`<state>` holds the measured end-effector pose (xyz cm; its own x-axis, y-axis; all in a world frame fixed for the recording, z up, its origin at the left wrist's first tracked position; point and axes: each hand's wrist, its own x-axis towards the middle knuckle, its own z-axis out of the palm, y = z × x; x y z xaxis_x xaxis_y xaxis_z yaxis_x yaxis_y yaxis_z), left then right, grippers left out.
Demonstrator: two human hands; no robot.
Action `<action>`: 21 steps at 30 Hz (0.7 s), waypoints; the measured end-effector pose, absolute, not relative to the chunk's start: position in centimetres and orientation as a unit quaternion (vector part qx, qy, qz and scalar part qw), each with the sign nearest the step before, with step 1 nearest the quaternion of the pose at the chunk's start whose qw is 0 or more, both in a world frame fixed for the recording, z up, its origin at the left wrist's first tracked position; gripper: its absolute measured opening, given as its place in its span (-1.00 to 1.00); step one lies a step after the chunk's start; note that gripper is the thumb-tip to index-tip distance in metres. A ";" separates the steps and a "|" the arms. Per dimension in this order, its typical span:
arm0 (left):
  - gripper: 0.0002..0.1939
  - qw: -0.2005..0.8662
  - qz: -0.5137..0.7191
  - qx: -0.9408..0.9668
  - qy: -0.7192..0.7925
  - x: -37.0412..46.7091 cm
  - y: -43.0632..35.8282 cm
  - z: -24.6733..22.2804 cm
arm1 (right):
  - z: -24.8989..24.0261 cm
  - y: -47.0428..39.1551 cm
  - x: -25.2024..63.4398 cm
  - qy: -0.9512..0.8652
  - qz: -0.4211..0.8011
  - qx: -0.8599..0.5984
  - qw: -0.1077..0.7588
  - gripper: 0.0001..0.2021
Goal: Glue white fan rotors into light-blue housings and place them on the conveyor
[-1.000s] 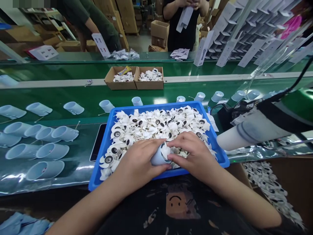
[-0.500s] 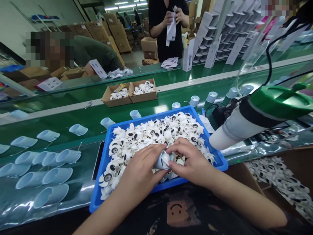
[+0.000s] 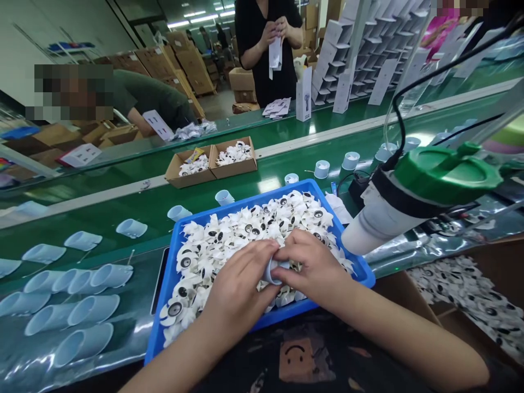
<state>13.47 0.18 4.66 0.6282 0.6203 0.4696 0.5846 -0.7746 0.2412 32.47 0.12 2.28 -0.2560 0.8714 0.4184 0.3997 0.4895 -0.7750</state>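
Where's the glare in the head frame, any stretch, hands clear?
Head view: white glare on the glossy green conveyor belt; head view: pale-blue plastic tubes at far left look stretched, likely wide-angle distortion; head view: left hand and right hand read clearly, but fingers partly cover the held pale-blue tube.

Dark top (image 3: 245, 355) with printed front.
Brown square patch (image 3: 297, 372) bearing a dark curved line and two short strokes; greyish print (image 3: 323, 361) beside it; scattered pale brown flecks (image 3: 360, 352); dark sleeve (image 3: 506, 372) ending near the right elbow; left hand (image 3: 239, 278) and right hand (image 3: 317, 267) bare.
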 end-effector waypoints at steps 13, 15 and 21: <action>-0.52 0.032 0.070 0.863 0.500 13.8 22.3 6.2 | 1.0 -0.1 44.7 -0.530 0.103 -0.473 0.696 -0.40; -0.61 0.050 0.032 0.848 0.526 14.0 24.7 4.4 | -0.1 0.1 45.3 -0.563 0.246 -0.462 0.640 -0.46; -0.59 0.094 -0.001 0.774 0.626 10.1 26.9 2.4 | -2.4 -0.7 45.6 -0.543 0.312 -0.427 0.652 -0.38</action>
<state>10.13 26.89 2.41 0.2172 0.9687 -0.1200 0.9692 -0.1995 0.1445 45.62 -0.72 -2.39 0.2151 0.8707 0.4423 0.0563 0.4411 -0.8957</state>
